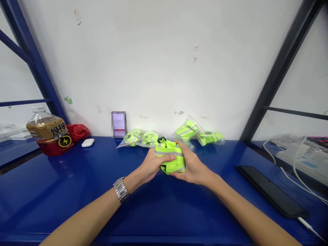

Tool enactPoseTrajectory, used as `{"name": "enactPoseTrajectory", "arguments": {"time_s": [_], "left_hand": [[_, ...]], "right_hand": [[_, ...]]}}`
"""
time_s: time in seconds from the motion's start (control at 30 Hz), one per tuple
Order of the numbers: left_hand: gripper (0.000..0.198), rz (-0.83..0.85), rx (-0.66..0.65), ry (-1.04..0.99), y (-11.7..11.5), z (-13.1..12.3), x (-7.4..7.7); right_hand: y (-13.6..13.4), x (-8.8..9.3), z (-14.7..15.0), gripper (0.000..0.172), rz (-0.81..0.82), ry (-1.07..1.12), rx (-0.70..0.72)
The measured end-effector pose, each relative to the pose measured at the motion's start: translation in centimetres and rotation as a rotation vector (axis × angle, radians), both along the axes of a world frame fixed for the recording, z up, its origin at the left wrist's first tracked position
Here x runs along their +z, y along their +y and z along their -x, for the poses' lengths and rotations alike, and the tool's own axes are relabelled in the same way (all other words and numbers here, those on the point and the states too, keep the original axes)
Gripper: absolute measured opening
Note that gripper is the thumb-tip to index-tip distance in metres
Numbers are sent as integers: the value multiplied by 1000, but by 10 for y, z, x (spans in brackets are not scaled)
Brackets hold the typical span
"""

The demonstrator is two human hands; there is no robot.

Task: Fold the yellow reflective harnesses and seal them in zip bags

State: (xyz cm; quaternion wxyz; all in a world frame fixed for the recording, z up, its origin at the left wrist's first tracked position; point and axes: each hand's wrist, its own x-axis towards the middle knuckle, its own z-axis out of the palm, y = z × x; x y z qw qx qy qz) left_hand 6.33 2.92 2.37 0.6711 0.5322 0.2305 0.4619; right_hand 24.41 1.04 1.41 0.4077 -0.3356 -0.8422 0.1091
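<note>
Both hands meet over the middle of a blue shelf top (77, 191). A folded neon-yellow vest with grey reflective strips (170, 155) is squeezed between them. My left hand (153, 164), with a metal watch on its wrist, grips the bundle from the left, thumb lying across its front. My right hand (191, 167) wraps it from the right and below. Behind the bundle, against the white wall, lie several clear bags with the same yellow vests inside (139, 137) (197, 133).
A brown drink bottle with a red label (49, 135) stands at the left, with a red bag (78, 131) and a small white case (87, 142) beside it. A black phone on a white cable (271, 191) lies at the right. Blue and dark rack posts frame both sides.
</note>
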Motion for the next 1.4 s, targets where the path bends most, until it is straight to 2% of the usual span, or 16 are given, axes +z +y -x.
{"name": "enactPoseTrajectory", "arguments": {"time_s": [0.23,0.37,0.5,0.67,0.87,0.97,1.07,1.17,1.27,1.33,1.4], "left_hand": [[47,28,-30,40,-6,1,6],[42,62,-21,3,-5,0,2],[39,20,-22,-50,-2,-4,-4],[40,-7,-62,-68,-1,-6,-9],[43,150,-86,90,-2,2,-7],[44,175,-89,133,-4,2,-3],[43,145,-56,140,-6,-1,-1],[45,76,-19,99,-8,-4,0],[47,3,43,67,-6,-4,0],[47,-34,82,81,-1,-2,0],[47,-76,87,102,3,1,0]], "right_hand": [[10,-18,0,106,-347,-131,-144],[11,-23,4,100,-480,-188,-207],[14,-26,8,89,-608,-193,-293],[20,-30,5,79,-645,-195,-355],[18,-33,2,72,-639,-235,-379],[17,-33,1,71,-653,-243,-393],[18,-33,1,69,-627,-228,-399],[17,-29,2,70,-530,-162,-363],[11,-18,3,78,-355,-64,-210],[6,-10,4,85,-185,11,-74],[4,-3,3,84,-1,120,38]]}}
